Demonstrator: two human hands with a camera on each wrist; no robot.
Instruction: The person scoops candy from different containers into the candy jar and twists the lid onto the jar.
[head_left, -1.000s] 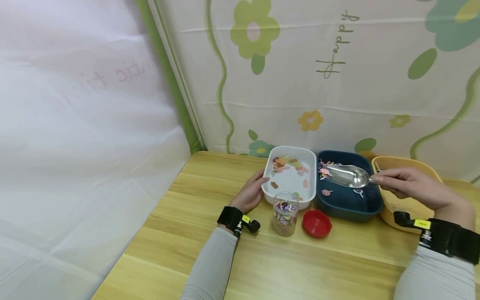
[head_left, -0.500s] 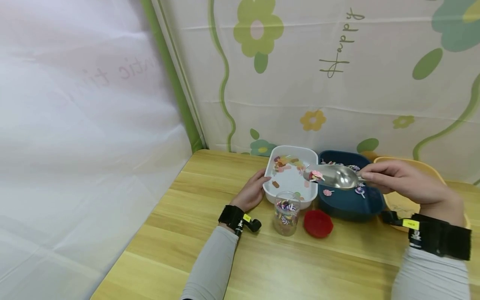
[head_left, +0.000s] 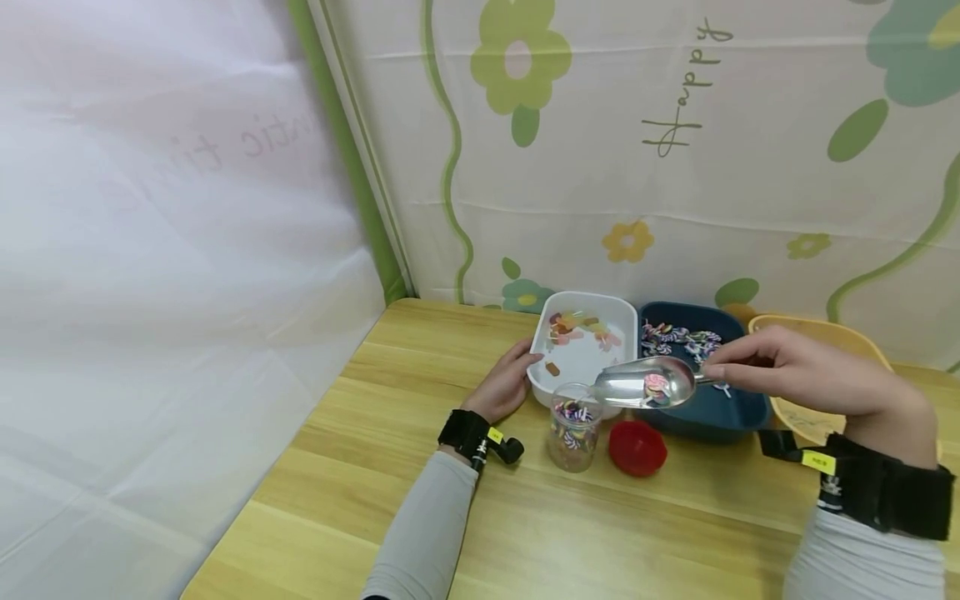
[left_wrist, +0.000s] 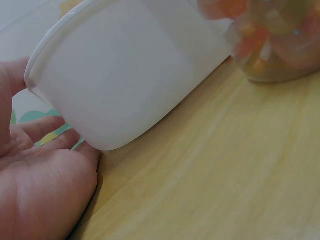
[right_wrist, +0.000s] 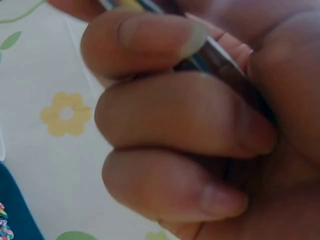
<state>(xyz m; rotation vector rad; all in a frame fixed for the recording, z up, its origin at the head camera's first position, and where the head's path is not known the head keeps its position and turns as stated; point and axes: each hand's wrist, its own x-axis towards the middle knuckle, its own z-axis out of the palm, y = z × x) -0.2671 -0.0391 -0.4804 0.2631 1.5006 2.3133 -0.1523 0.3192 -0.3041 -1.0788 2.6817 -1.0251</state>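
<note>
My right hand grips the handle of a metal scoop, its fingers curled round it in the right wrist view. A pink swirl lollipop lies in the scoop. The scoop's front lip overlaps the mouth of a clear jar, partly filled with small striped candies. My left hand holds the left side of a white bin, thumb at the rim and other fingers low along the outer wall. That bin contains small popsicle-shaped pieces.
A navy bin with several small lollipops stands right of the white one. Beyond it is a yellow bin, partly behind my right hand. A red lid lies beside the jar on the wooden table.
My right hand has lifted the scoop from the navy bin and carried it left and towards me, to the jar's mouth. The lollipop has shifted back in the scoop. My left hand stays put.
</note>
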